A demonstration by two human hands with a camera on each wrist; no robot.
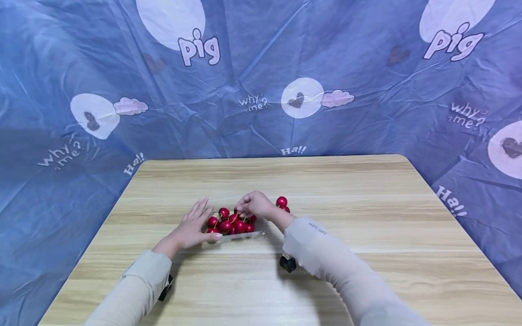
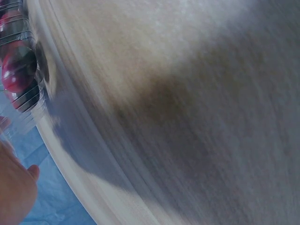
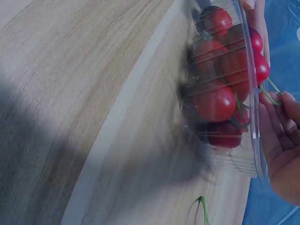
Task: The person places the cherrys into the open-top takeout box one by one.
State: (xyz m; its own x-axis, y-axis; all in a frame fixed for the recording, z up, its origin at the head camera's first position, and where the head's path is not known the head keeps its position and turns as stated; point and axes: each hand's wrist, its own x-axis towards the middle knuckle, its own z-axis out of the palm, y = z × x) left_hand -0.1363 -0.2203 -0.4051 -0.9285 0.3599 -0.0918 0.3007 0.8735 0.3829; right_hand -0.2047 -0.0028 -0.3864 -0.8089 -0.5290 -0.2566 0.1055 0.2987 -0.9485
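A clear plastic box (image 1: 240, 236) with several red cherries (image 1: 226, 227) stands near the middle of the table. My left hand (image 1: 190, 230) rests against its left side, fingers extended and thumb along the front edge. Over the box, my right hand (image 1: 254, 204) pinches a cherry's green stem (image 3: 271, 97) between thumb and fingertips. That stem leads down toward a red cherry (image 3: 261, 68) at the box rim in the right wrist view. In the left wrist view, the box's ribbed wall and part of my left hand (image 2: 16, 190) show at the edge.
Two red cherries (image 1: 282, 201) lie on the wooden table (image 1: 346, 190) right of the box, partly behind my right wrist. A loose-looking green stem (image 3: 203, 211) shows low in the right wrist view. A blue printed cloth (image 1: 244, 127) hangs behind the table.
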